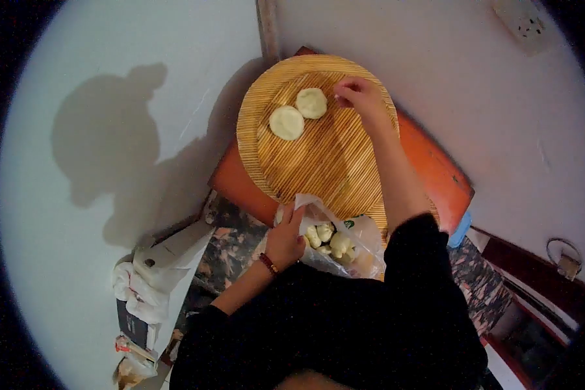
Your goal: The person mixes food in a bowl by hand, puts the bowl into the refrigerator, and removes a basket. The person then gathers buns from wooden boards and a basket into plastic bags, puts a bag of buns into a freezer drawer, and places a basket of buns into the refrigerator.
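- Through the head camera I see the left hand (285, 239) clutching the rim of a clear plastic bag (368, 233), fingers bent over its upper left edge.
- The bag lies against the black-clad body, at the near side of a round woven tray (286, 170). I read its long axis as a slant from upper left, at the gripped rim, to lower right.
- Inside it I make out a cluster of pale lumps (338, 246), pointing in differing directions; the film blurs their outlines, so I can give no single axis for them.
- My right hand (364, 97) is over the upper right of the tray, its fingers curled together and pointing left; I cannot tell whether anything is pinched between them.
- Just left of those fingertips, a small pale disc (311, 103) lies flat on the tray.
- A larger pale disc (286, 123) lies flat to its lower left; I cannot tell whether their edges touch. Each is round, with no long axis, but the pair lines up from lower left to upper right.
- Beneath the tray I have an orange-red table (435, 170), set where two walls meet.
- A dark beaded bracelet (268, 262) circles the left wrist.
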The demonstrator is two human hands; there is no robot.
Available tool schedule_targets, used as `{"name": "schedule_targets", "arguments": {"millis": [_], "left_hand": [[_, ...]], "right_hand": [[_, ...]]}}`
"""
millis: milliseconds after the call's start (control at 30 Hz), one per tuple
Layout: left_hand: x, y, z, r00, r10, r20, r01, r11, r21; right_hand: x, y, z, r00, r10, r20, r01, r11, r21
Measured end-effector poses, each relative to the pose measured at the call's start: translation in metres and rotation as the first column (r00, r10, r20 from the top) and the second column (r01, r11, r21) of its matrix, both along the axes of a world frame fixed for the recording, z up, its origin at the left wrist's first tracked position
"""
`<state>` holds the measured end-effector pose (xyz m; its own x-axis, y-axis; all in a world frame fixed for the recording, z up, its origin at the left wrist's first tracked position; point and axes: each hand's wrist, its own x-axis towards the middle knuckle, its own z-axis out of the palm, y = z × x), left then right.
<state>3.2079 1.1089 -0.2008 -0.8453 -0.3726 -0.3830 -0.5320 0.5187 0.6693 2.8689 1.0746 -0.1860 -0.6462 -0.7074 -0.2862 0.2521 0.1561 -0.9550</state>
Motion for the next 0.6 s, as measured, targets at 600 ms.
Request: {"name": "schedule_targets", "arguments": {"millis": [600], "left_hand": [[-0.002,-0.001,0.004,0.999,-0.001,0.034,0.003,0.998,-0.056]], "right_hand": [[0.151,0.079,0.207,0.476,0.795,-0.376,-0.372,-0.205,-0.905]]}}
